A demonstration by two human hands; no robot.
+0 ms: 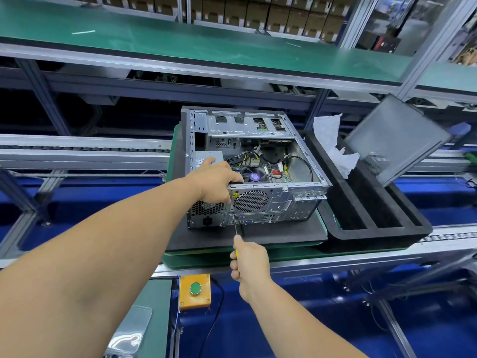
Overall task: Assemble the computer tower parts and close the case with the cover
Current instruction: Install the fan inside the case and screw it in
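Note:
An open computer tower (260,161) lies on its side on a dark mat, its rear panel with the fan grille facing me. My left hand (215,179) grips the top edge of the rear panel, fingers curled over into the case beside the power supply (206,214). My right hand (249,259) holds a yellow-handled screwdriver (235,228); its tip touches the rear panel just below the fan grille's left corner. The grey side cover (395,138) leans tilted at the right, behind a black foam tray.
The black foam tray (374,223) with long slots sits right of the case, white plastic bags (333,140) at its far end. A yellow box with a green button (195,289) is mounted at the near edge. Conveyor rails run left and right; a green shelf spans above.

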